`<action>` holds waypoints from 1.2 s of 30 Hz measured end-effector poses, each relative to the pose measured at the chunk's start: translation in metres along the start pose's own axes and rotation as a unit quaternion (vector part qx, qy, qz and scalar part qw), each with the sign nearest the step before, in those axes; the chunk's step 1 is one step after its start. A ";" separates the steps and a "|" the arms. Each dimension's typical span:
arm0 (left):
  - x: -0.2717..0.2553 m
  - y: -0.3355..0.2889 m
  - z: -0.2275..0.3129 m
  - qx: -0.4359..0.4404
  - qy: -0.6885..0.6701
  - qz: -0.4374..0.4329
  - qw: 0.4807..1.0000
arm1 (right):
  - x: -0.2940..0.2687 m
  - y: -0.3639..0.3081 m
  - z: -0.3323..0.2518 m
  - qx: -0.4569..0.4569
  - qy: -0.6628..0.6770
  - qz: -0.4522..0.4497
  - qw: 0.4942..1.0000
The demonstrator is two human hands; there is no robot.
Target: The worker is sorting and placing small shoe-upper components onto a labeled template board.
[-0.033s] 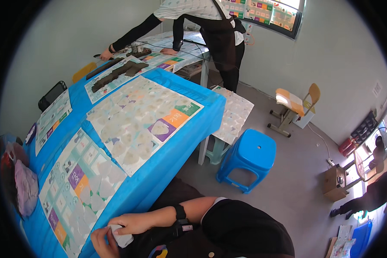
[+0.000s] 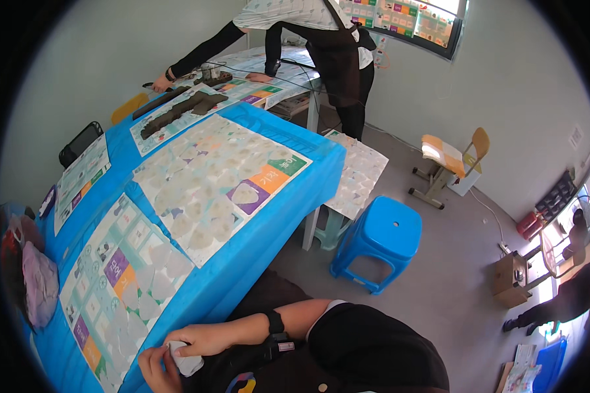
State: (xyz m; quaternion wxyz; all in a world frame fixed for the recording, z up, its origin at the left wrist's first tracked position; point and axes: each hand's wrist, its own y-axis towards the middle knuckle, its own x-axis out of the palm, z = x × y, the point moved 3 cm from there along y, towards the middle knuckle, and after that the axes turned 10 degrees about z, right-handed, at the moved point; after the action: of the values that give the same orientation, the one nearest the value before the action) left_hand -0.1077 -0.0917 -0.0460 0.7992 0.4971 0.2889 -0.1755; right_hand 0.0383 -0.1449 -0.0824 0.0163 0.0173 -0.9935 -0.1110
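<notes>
At the lower edge, close to the table's near side, both my hands meet around a pale grey lump that looks like clay [image 2: 187, 363]. My right hand [image 2: 206, 340] comes across from the right, with its thumb on top of the lump. My left hand [image 2: 156, 368] pinches it from the left with curled fingers, and part of that hand is cut off by the frame. A printed sheet [image 2: 115, 262] lies just beyond my hands, its near right part covered by thin, flat grey pieces.
A blue cloth [image 2: 242, 236] covers the table. A larger sheet [image 2: 223, 177] of flat grey pieces and a dark brown slab [image 2: 180, 114] lie farther off. A co-worker in an apron [image 2: 334, 65] leans over the far table. A blue stool [image 2: 390, 226] stands at right.
</notes>
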 end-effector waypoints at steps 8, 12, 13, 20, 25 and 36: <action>-0.012 0.002 0.005 0.101 0.085 0.083 0.988 | 0.007 0.008 0.004 0.006 -0.043 -0.010 0.999; -0.005 0.007 0.006 0.131 0.061 0.073 0.987 | 0.002 0.001 0.017 0.067 0.060 0.014 0.996; -0.002 0.013 0.007 0.151 0.055 0.057 0.985 | -0.004 -0.002 0.014 0.082 0.058 0.022 0.995; -0.007 0.003 0.003 0.137 0.010 0.030 0.990 | 0.001 -0.005 0.018 0.109 0.127 0.006 0.986; -0.012 0.007 -0.006 0.004 -0.062 -0.031 0.998 | 0.001 -0.005 0.007 0.127 0.141 -0.003 0.982; -0.020 -0.007 -0.036 -0.206 -0.260 -0.023 0.943 | -0.002 -0.001 0.008 0.165 0.143 0.040 0.975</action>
State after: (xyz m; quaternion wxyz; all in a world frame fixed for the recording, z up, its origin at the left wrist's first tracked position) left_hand -0.1376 -0.0629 -0.0498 0.9273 0.2518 0.1127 -0.2532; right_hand 0.0399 -0.1442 -0.0910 0.1595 -0.0043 -0.9854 0.0586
